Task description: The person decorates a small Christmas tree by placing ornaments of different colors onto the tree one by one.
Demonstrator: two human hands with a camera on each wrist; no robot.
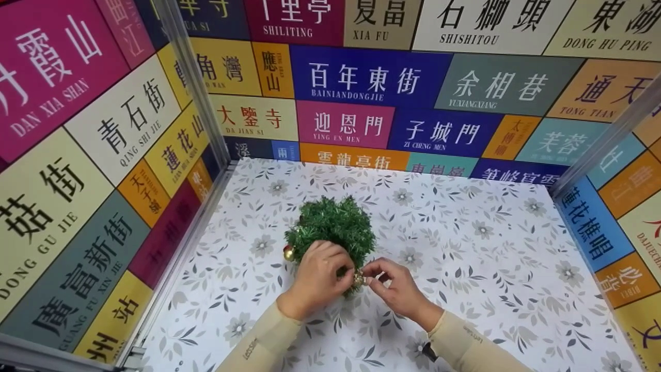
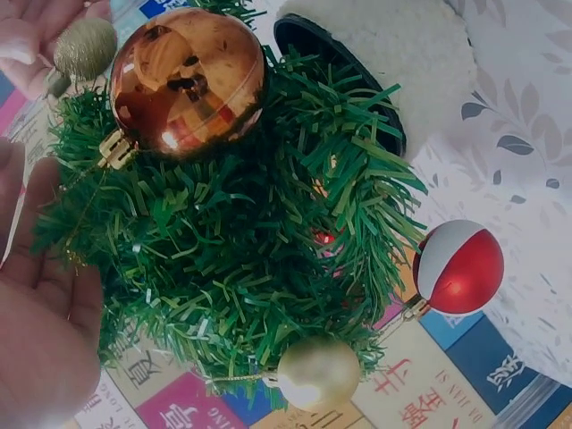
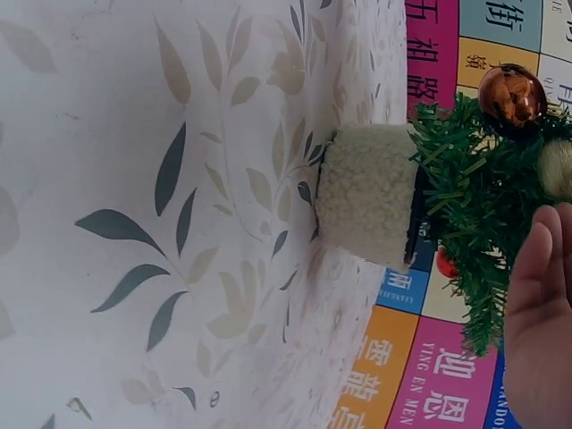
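Observation:
A small artificial Christmas tree (image 1: 338, 225) is in the middle of the table, its pot (image 3: 366, 192) covered in cream fleece. At its near right side, my left hand (image 1: 323, 271) curls over the greenery, thumb and forefinger pinching at a branch tip; the exact contact is partly hidden. Opposite it, my right hand (image 1: 395, 289) pinches at a small gold glitter bauble (image 2: 85, 49) between the hands. The tree also carries a shiny copper bauble (image 2: 188, 80), a red-and-white bauble (image 2: 460, 268) and a pale gold bauble (image 2: 319, 371).
A white tablecloth (image 1: 465, 268) with grey leaves and flowers covers the table. Panels with coloured signs (image 1: 366, 77) rise at the back and both sides, joined by metal posts (image 1: 204, 82). A small dark object (image 1: 428, 352) shows beside the right sleeve.

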